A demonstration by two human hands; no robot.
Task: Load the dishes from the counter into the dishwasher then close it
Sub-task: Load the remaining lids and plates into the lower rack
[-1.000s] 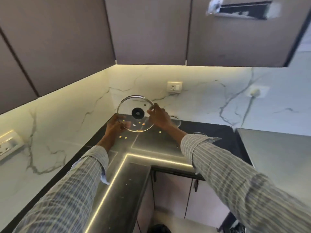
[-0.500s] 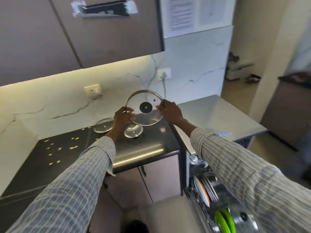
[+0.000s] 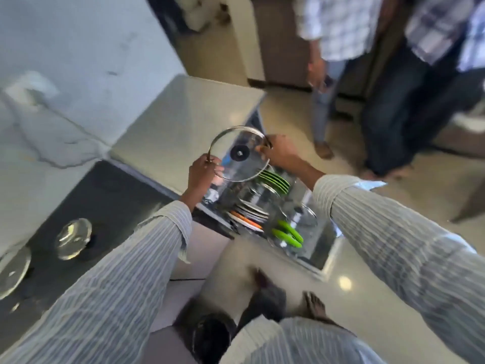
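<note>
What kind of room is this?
Most likely a home kitchen: a dark counter along a marble wall, an open dishwasher rack full of plates, and a glass pot lid held in both hands.

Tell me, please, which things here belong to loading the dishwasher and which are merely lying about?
Part of the job:
glass lid, gripped by left hand and right hand
dishwasher rack with green plates
two glass items on the black counter

Not part of it:
steel worktop
bystanders
</note>
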